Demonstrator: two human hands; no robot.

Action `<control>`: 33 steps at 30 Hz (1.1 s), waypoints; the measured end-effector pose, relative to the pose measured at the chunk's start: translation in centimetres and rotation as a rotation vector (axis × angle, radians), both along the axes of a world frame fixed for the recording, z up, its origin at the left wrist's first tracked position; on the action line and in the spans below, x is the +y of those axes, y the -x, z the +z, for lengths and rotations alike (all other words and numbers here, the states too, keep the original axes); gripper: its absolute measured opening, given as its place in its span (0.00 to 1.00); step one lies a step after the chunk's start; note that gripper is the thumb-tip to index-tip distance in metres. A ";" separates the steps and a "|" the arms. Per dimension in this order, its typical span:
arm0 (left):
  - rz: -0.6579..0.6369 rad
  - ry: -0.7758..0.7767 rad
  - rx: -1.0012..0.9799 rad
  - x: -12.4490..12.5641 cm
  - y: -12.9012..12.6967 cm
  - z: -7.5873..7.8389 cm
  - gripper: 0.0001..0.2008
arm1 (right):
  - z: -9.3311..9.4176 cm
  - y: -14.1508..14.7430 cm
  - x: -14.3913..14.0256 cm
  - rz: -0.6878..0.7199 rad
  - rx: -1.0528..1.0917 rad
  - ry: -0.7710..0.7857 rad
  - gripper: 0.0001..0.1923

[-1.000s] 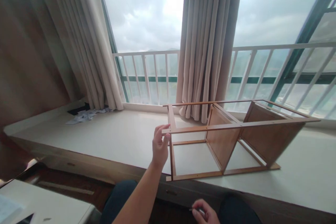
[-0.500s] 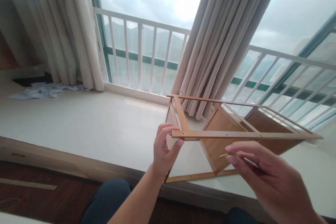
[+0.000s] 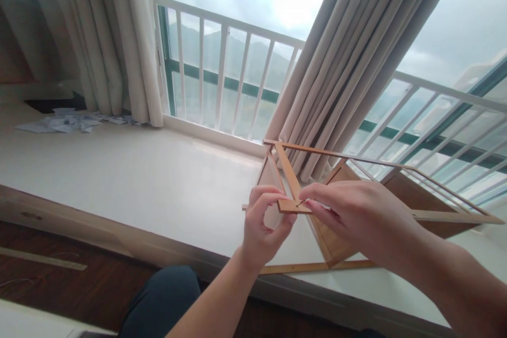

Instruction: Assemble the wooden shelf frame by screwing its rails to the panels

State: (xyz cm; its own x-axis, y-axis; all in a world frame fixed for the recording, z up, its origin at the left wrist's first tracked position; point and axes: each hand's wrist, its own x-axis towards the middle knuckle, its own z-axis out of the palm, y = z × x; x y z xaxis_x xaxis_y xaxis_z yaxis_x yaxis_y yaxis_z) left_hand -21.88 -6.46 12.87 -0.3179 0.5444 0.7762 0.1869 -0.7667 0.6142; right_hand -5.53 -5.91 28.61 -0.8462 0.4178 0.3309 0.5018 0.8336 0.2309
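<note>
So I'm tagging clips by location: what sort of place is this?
Likely a high-rise flat: a wide window ledge with curtains, a railing and hills beyond; both hands work on a wooden frame.

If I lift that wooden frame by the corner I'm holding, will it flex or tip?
The wooden frame probably flexes: its rails look thin and long. It seems light, being mostly open slats. It may tip, since the left hand holds only one corner, with the right hand beside it.

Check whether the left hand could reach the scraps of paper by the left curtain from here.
Probably not: the left hand grips the wooden frame corner, and the paper scraps lie far across the ledge.
</note>
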 end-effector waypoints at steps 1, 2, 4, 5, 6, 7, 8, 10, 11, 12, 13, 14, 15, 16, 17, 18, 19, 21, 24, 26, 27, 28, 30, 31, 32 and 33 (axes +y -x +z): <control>-0.005 -0.005 -0.008 0.0 0.0 0.0 0.10 | 0.1 0.1 0.0 0.013 -0.013 0.005 0.11; -0.009 -0.007 -0.013 0.0 -0.1 0.0 0.10 | 0.1 0.2 -0.1 0.028 -0.020 0.010 0.11; -0.008 -0.006 -0.016 0.0 -0.2 0.0 0.10 | 0.3 0.4 -0.1 0.043 -0.037 0.020 0.12; -0.004 -0.003 -0.016 0.0 -0.2 0.0 0.10 | 0.3 0.5 0.0 0.043 -0.043 0.018 0.12; 0.002 0.003 -0.016 -0.1 -0.2 0.0 0.10 | 0.3 0.6 0.0 0.047 -0.043 0.012 0.11; 0.009 0.007 -0.016 -0.1 -0.2 0.1 0.10 | 0.3 0.7 0.1 0.050 -0.036 0.008 0.11; 0.017 0.009 -0.014 -0.1 -0.2 0.1 0.10 | 0.3 0.8 0.3 0.049 -0.026 0.014 0.11; 0.037 0.008 -0.001 -0.2 -0.1 0.2 0.11 | 0.2 0.8 0.6 0.043 0.004 0.063 0.11; 0.049 0.008 0.009 -0.2 -0.1 0.2 0.11 | 0.2 0.8 0.7 0.036 0.026 0.101 0.11; 0.061 0.012 0.021 -0.3 -0.1 0.3 0.11 | 0.2 0.8 0.9 0.026 0.047 0.146 0.12; 0.073 0.021 0.033 -0.3 -0.1 0.3 0.11 | 0.2 0.8 1.0 0.015 0.066 0.190 0.12; 0.085 0.033 0.042 -0.4 0.0 0.4 0.11 | 0.3 0.9 1.0 0.001 0.085 0.229 0.12; 0.095 0.042 0.050 -0.4 0.0 0.5 0.11 | 0.4 0.9 1.0 -0.017 0.101 0.260 0.12; 0.103 0.045 0.057 -0.4 0.1 0.5 0.10 | 0.4 1.0 1.0 -0.035 0.117 0.282 0.11; 0.109 0.042 0.062 -0.4 0.1 0.6 0.10 | 0.5 1.1 1.0 -0.049 0.135 0.296 0.11; 0.113 0.035 0.066 -0.4 0.1 0.6 0.09 | 0.5 1.1 0.9 -0.054 0.159 0.299 0.10; 0.115 0.027 0.069 -0.4 0.2 0.6 0.09 | 0.4 1.2 0.9 -0.054 0.183 0.295 0.10; 0.115 0.018 0.072 -0.4 0.2 0.5 0.09 | 0.2 1.2 0.8 -0.043 0.207 0.280 0.11; 0.111 0.018 0.071 -0.2 0.2 0.5 0.09 | -0.2 0.8 1.0 -0.017 0.166 0.257 0.13; 0.107 0.013 0.065 -0.2 0.1 0.4 0.09 | -0.5 0.5 1.2 0.023 0.139 0.233 0.13; 0.106 0.008 0.060 -0.2 0.1 0.5 0.09 | -0.7 0.3 1.3 0.049 0.135 0.210 0.13; 0.107 0.002 0.056 -0.1 0.1 0.5 0.08 | -0.9 0.2 1.3 0.071 0.131 0.181 0.13; 0.109 -0.005 0.048 -0.2 0.1 0.6 0.08 | -1.2 0.0 1.4 0.104 0.120 0.121 0.13; 0.110 -0.003 0.045 -0.2 0.1 0.6 0.08 | -1.3 0.0 1.4 0.110 0.109 0.103 0.14; 0.110 0.003 0.043 -0.2 0.1 0.6 0.08 | -1.4 0.0 1.4 0.108 0.094 0.098 0.14; 0.109 0.012 0.044 -0.3 0.1 0.6 0.08 | -1.4 0.1 1.4 0.100 0.078 0.107 0.15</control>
State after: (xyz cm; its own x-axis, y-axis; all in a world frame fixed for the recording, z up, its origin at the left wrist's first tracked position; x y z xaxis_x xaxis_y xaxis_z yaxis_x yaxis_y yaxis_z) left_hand -21.95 -6.71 13.49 -0.3419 0.5177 0.7843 0.2956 -0.7330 0.6126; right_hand -5.60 -4.47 27.20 -0.8588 0.3694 0.3550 0.4283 0.8979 0.1018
